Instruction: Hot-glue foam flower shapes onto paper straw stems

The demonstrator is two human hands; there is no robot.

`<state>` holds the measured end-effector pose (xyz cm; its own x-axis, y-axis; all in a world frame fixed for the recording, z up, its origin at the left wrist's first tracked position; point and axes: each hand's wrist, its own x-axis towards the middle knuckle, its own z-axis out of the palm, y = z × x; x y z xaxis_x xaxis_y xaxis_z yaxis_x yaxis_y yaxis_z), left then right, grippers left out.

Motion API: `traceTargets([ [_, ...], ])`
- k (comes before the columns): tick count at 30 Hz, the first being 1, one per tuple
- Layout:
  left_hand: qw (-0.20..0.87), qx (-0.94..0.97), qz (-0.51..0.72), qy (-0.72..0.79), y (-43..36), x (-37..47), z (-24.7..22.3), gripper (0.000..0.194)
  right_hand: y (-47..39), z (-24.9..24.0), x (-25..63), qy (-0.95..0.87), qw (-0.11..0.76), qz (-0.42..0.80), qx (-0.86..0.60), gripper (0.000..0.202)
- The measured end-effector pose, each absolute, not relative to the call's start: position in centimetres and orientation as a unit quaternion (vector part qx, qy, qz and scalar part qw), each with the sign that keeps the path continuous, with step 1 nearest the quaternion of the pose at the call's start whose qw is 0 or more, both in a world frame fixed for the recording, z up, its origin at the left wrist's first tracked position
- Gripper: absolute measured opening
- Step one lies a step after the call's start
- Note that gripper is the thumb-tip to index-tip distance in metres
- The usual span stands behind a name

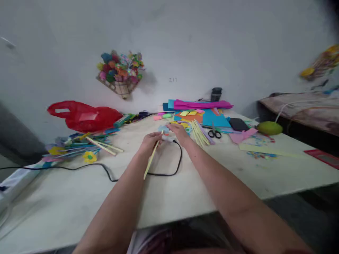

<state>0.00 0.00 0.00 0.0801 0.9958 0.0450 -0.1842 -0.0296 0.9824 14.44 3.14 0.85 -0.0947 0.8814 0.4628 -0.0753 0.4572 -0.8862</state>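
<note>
Pinched in my left hand [152, 139] is a pale yellow paper stick [150, 163], slanting down toward me, its top end close to a light blue paper flower [163, 129]. My right hand [178, 129] reaches in from the other side, fingers closed at the blue flower's right edge; the fingertips are small and blurred. Just below the hands lies a white glue gun [167, 139], partly hidden, with a black cord [181, 158] looping over the table. Several pale yellow paper sticks [198, 134] lie right of my right hand, near black-handled scissors [214, 133].
A red plastic bag [87, 116] and finished paper flowers [90, 157] lie on the left of the table. Colored paper sheets [217, 120] and a magenta roll [202, 104] are at the back. A dark phone-like slab [238, 124] and a green oval object [269, 128] lie right.
</note>
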Motion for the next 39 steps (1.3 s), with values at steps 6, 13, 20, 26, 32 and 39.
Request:
traceTargets([
  [6, 0.559, 0.486, 0.531, 0.411, 0.2, -0.2, -0.3, 0.024, 2.7, 0.8, 14.6, -0.633, 0.573, 0.410, -0.320, 0.032],
  [13, 0.610, 0.447, 0.545, 0.361, 0.2, -0.3, 0.0, 0.028, 3.2, 0.7, 14.5, -0.565, 0.652, 0.390, -0.323, 0.029],
  [20, 0.655, 0.396, 0.563, 0.312, -0.1, -0.4, 0.5, 0.023, 4.8, -0.3, 14.5, -0.451, 0.675, 0.382, -0.441, 0.012],
  [26, 0.664, 0.353, 0.592, 0.289, -0.2, -0.5, 0.7, 0.011, 4.0, 0.6, 15.0, -0.383, 0.685, 0.379, -0.490, 0.017],
  [32, 0.677, 0.316, 0.607, 0.272, -0.1, -0.8, 0.5, 0.006, 5.1, 1.0, 17.6, -0.254, 0.749, 0.392, -0.470, 0.017],
  [39, 0.696, 0.287, 0.605, 0.258, 0.0, -1.1, 0.4, 0.006, 4.9, 1.9, 19.2, -0.172, 0.756, 0.448, -0.446, 0.022],
])
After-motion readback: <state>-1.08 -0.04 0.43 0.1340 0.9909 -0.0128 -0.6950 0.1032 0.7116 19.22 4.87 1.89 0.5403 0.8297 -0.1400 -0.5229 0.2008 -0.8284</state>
